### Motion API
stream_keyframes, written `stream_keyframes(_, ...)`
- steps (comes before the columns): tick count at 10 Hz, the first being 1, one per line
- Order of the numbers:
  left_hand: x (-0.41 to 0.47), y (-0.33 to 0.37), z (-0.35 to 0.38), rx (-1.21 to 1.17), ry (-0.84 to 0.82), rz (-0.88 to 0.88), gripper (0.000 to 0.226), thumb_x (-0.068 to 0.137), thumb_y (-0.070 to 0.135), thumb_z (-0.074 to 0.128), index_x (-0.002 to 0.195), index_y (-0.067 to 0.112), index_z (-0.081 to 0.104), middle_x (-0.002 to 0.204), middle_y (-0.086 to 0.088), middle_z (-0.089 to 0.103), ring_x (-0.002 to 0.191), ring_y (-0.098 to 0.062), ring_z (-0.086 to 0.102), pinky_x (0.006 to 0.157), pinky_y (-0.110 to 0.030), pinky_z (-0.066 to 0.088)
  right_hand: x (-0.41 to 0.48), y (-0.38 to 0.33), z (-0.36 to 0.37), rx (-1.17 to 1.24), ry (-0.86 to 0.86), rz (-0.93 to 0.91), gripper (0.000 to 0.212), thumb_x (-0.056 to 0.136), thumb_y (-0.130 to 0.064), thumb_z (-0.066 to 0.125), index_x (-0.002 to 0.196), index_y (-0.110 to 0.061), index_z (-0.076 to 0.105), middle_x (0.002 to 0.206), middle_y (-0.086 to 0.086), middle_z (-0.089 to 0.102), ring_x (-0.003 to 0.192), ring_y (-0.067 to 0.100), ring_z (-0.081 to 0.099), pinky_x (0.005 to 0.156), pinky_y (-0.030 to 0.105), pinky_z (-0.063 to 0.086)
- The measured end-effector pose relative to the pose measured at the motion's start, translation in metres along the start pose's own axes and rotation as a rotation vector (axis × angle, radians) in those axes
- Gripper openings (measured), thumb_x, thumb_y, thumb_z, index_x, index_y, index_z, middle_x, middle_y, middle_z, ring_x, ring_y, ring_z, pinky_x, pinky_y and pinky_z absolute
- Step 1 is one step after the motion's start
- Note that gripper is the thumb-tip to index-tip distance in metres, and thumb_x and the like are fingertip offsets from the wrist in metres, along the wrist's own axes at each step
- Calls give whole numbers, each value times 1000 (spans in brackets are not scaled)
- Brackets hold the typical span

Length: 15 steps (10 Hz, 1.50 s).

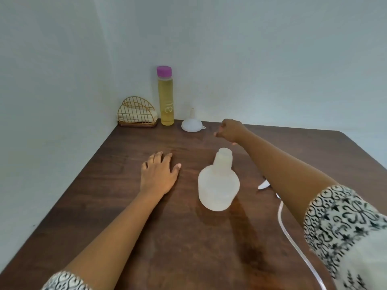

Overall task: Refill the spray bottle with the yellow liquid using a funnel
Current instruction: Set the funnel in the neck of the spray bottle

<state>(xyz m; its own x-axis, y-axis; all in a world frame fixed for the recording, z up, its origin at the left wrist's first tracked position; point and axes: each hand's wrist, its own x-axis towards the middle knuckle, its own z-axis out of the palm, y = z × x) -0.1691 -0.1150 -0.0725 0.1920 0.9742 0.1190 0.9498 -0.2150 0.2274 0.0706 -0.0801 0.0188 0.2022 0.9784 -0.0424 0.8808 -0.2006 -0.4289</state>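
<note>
1. Spray bottle (218, 185): translucent white, upright, just right of frame centre on the dark wooden tabletop (167, 237). Its neck is uncapped and open at the top. No liquid level can be made out inside.
2. Spray head (264, 184): off the bottle, lying on the tabletop to the bottle's right and mostly hidden under the right forearm. Its clear tube (281, 216) trails toward the lower right of the frame.
3. Funnel (191, 123): white, set mouth-down with the spout pointing up, at the far edge of the tabletop, above centre of the frame.
4. Yellow-liquid bottle (165, 101): tall, clear, nearly full, closed with a purple cap (164, 71). It stands just left of the funnel, against the wall.
5. Left hand (159, 176): palm down on the tabletop left of the spray bottle, apart from it. Fingers are straight and spread wide, holding nothing.
6. Right hand (231, 130): stretched out above the tabletop, near the funnel on its right, not touching it. The hand is blurred; the fingers look loosely curled, with nothing in them.
7. Wire napkin holder (136, 114): gold, with folded napkins, in the corner left of the yellow-liquid bottle.
</note>
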Motion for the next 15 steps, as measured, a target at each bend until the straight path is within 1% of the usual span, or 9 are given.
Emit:
stream_keyframes(3, 4, -4, 12, 14, 83, 20, 56, 94, 57, 31, 142, 29, 34, 152, -4, 32, 141, -24, 26, 112, -45, 23, 109, -41, 28, -6, 44, -241, 60, 83, -17, 67, 136, -11, 38, 133, 15, 48, 119, 30, 49, 94, 35, 40)
stream_keyframes(6, 3, -3, 11, 23, 80, 9, 56, 93, 58, 32, 142, 30, 33, 152, -4, 32, 141, -24, 26, 112, -45, 23, 103, -42, 23, -171, 29, -387, 25, 86, -13, 61, 111, -11, 58, 119, 13, 60, 105, 27, 55, 84, 32, 44)
stream_keyframes(8, 1, 0, 4, -2, 41, 0, 56, 93, 56, 35, 142, 28, 36, 152, -6, 34, 141, -26, 27, 112, -47, 24, 32, -32, -6, 80, 2, -335, 18, 82, -5, 66, 99, -8, 63, 103, 10, 62, 74, 15, 58, 55, 16, 47)
stream_keyframes(9, -5, 2, -5, -109, 40, -5, 52, 93, 51, 44, 139, 26, 42, 150, -6, 37, 140, -25, 29, 112, -45, 25, -15, -27, -35, 343, 115, -276, 18, 78, -7, 70, 95, -9, 64, 95, 9, 62, 79, 17, 61, 67, 23, 55)
stream_keyframes(10, -15, 2, -21, -403, 88, -38, 41, 92, 35, 56, 131, 23, 53, 142, -5, 47, 133, -23, 39, 111, -44, 32, -63, -23, -65, 706, 158, -237, 17, 75, -5, 72, 88, -9, 62, 84, 8, 65, 79, 20, 66, 76, 29, 57)
stream_keyframes(12, -59, 34, -71, -1079, 17, -75, 17, 94, 29, 56, 107, 26, 67, 99, 8, 73, 85, -2, 65, 84, -20, 49, -143, -16, -97, 1130, 141, -327, 14, 76, -4, 73, 83, -9, 61, 77, 3, 71, 84, 19, 71, 73, 24, 55)
stream_keyframes(13, -81, 58, -107, -1472, -151, -16, 26, 95, 35, 52, 110, 19, 67, 93, -3, 76, 81, -16, 72, 72, -26, 58, -173, -13, -85, 1214, 114, -358, 13, 75, -3, 73, 79, -11, 63, 76, 4, 72, 82, 19, 70, 73, 23, 55)
stream_keyframes(14, -95, 77, -139, -1665, -272, 27, 28, 94, 37, 53, 105, 14, 64, 90, -9, 75, 73, -18, 71, 63, -29, 57, -193, -14, -69, 1220, 87, -356, 14, 72, -7, 76, 75, -15, 66, 79, 6, 71, 82, 18, 69, 77, 28, 56)
stream_keyframes(15, -100, 85, -160, -1775, -271, -24, 11, 93, 24, 58, 97, 13, 61, 76, -6, 74, 59, -12, 67, 57, -27, 58, -200, -15, -64, 1124, 149, -352, 15, 74, -7, 76, 78, -16, 65, 76, 1, 69, 79, 15, 66, 83, 32, 55)
